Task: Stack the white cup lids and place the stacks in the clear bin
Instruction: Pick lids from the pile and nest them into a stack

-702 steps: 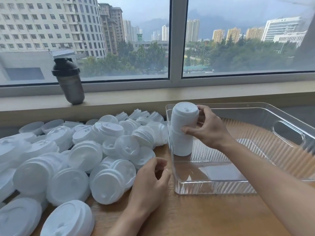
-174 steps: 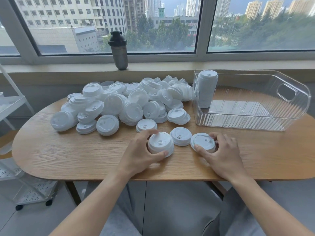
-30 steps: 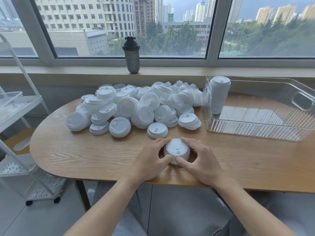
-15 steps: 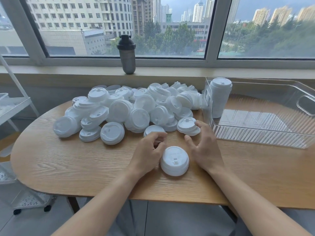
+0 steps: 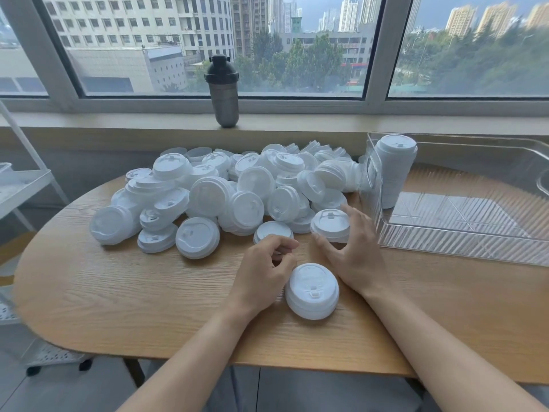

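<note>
A short stack of white lids point(image 5: 312, 290) lies on the wooden table point(image 5: 118, 292) between my hands, with neither hand on it. My left hand point(image 5: 264, 267) curls its fingers over the near edge of a single lid point(image 5: 273, 231) just behind that stack. The thumb and fingers of my right hand point(image 5: 352, 252) curve round another lid point(image 5: 330, 223) at the pile's front right. The big loose pile of lids point(image 5: 222, 188) fills the middle of the table. In the near left corner of the clear bin point(image 5: 445, 243) a tall stack of lids point(image 5: 395, 173) stands upright.
A dark shaker bottle point(image 5: 223, 90) stands on the window sill behind the pile. A white shelf cart point(image 5: 20, 185) is at the left, beside the table. The table's front edge runs close under my forearms.
Both hands have let go of the short stack and moved forward. The left hand now curls on a lid behind it and the right hand closes round a lid near the bin.
</note>
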The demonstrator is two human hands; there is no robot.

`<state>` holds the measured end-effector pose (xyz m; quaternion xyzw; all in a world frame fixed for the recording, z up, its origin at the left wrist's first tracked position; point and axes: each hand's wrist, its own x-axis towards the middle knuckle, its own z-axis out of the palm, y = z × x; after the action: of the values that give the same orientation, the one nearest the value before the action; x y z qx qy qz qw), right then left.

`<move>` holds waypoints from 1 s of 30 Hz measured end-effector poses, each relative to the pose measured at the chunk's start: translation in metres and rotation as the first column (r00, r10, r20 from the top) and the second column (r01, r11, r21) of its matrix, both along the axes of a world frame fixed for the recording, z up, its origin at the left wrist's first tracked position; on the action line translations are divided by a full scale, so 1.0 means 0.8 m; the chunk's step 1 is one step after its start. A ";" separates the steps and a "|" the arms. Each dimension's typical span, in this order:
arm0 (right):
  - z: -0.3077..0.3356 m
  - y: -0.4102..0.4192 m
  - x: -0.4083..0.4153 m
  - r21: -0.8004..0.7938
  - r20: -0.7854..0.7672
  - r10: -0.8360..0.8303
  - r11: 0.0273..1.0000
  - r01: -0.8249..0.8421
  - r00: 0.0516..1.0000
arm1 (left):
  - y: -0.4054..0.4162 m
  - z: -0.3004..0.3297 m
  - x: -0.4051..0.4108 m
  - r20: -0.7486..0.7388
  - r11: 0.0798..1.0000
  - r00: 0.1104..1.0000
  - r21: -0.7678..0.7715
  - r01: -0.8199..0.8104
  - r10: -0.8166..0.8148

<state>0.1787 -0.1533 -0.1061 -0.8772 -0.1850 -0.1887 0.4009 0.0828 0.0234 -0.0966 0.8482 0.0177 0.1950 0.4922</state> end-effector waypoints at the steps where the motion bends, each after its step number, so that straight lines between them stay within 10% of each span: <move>1: 0.002 -0.004 -0.008 0.020 0.010 0.011 1.000 -0.011 1.000 | 0.000 0.000 -0.001 0.006 1.000 1.000 -0.001 0.001 -0.001; 17: 0.007 -0.095 -0.091 -0.138 -0.135 0.113 0.982 -0.131 0.984 | 0.001 0.009 -0.017 -0.037 0.999 0.999 -0.031 -0.030 0.029; 22: 0.004 -0.090 -0.092 -0.270 -0.087 -0.090 0.961 0.063 0.992 | -0.003 0.009 -0.031 -0.061 0.994 0.992 -0.015 0.106 -0.106; 30: -0.001 -0.089 -0.085 -0.268 -0.136 -0.134 0.959 0.094 0.982 | -0.012 0.001 -0.054 -0.137 0.913 0.973 0.342 0.222 -0.185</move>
<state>0.1107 -0.2247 -0.1072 -0.9432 -0.1258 -0.1180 0.2838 0.0397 0.0139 -0.0959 0.9290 -0.0813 0.0990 0.3471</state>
